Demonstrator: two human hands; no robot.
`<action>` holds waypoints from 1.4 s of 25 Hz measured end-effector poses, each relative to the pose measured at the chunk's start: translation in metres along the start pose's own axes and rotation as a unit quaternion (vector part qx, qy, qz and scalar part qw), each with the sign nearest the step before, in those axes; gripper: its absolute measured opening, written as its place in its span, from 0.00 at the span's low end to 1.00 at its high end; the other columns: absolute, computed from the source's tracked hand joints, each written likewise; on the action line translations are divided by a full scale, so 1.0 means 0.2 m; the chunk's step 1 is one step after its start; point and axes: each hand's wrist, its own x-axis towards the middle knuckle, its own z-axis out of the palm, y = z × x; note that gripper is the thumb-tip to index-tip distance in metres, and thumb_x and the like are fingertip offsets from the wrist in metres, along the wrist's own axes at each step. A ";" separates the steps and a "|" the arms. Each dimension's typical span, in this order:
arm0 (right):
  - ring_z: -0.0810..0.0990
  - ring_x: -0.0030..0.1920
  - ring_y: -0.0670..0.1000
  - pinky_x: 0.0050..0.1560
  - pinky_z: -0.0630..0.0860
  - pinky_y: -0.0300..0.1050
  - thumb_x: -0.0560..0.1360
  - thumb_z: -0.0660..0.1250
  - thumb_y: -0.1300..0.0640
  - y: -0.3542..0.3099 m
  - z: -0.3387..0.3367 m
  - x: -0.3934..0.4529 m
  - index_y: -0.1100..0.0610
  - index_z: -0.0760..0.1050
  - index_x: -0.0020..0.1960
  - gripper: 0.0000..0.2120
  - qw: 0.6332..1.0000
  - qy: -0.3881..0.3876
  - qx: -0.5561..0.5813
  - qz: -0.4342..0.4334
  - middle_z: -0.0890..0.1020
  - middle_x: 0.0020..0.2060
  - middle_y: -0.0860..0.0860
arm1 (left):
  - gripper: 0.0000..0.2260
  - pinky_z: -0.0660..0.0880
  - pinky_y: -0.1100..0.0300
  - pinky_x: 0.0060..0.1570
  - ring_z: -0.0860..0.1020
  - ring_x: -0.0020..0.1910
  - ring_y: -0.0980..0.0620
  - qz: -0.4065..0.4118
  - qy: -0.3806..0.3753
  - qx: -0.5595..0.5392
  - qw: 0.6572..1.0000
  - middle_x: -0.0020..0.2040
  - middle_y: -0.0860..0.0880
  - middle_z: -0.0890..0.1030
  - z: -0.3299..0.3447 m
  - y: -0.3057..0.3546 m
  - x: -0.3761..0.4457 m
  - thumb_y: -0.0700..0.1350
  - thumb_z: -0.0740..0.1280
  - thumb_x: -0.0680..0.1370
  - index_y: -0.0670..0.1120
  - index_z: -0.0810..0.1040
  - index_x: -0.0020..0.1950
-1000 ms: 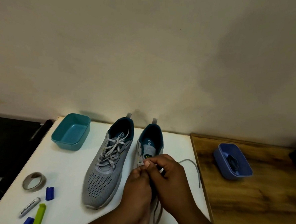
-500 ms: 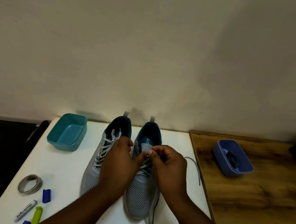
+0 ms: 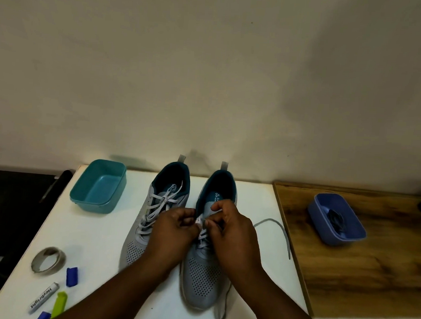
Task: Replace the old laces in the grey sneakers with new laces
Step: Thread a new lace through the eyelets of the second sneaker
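Two grey sneakers with teal linings stand side by side on the white table (image 3: 96, 238), toes toward me. The left sneaker (image 3: 151, 220) is fully laced with a pale grey lace. Over the eyelets of the right sneaker (image 3: 202, 277) my left hand (image 3: 173, 233) and my right hand (image 3: 232, 232) meet, both pinching its grey lace (image 3: 201, 224) near the upper eyelets. One loose lace end (image 3: 278, 227) curves out to the right across the table; another trails past the toe at the front. A blue tub (image 3: 336, 225) on the wooden board holds dark laces.
An empty teal tub (image 3: 99, 186) sits at the table's back left. A tape roll (image 3: 48, 260), marker (image 3: 43, 297), blue cap (image 3: 71, 276) and green clip (image 3: 59, 304) lie front left. A wooden board (image 3: 360, 274) adjoins on the right, a wall behind.
The right sneaker's toe, hidden under my hands a second ago, now shows. My left hand moved up beside the lace at the upper eyelets, and both hands now pinch it there.
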 end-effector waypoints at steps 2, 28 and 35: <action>0.82 0.46 0.40 0.48 0.79 0.36 0.79 0.69 0.50 0.00 0.01 0.01 0.41 0.71 0.60 0.12 1.000 -0.006 -0.007 -0.005 0.84 0.44 0.41 | 0.17 0.82 0.58 0.53 0.85 0.51 0.53 -0.003 -0.012 -0.023 1.000 0.51 0.48 0.87 0.00 -0.01 0.00 0.34 0.72 0.76 0.42 0.81 0.65; 0.80 0.44 0.46 0.45 0.79 0.42 0.79 0.66 0.54 -0.06 -0.06 0.03 0.44 0.70 0.57 0.09 0.990 -0.071 -0.098 -0.069 0.81 0.45 0.45 | 0.13 0.83 0.54 0.51 0.86 0.49 0.52 0.034 -0.005 -0.022 0.999 0.48 0.50 0.87 0.04 -0.02 -0.05 0.34 0.71 0.77 0.47 0.85 0.58; 0.81 0.46 0.50 0.43 0.75 0.41 0.81 0.64 0.51 -0.09 -0.07 0.02 0.47 0.65 0.65 0.14 0.985 -0.103 -0.128 -0.057 0.81 0.48 0.49 | 0.13 0.82 0.61 0.49 0.85 0.49 0.56 0.050 0.004 -0.028 0.998 0.48 0.53 0.87 0.06 0.01 -0.10 0.34 0.70 0.78 0.48 0.85 0.58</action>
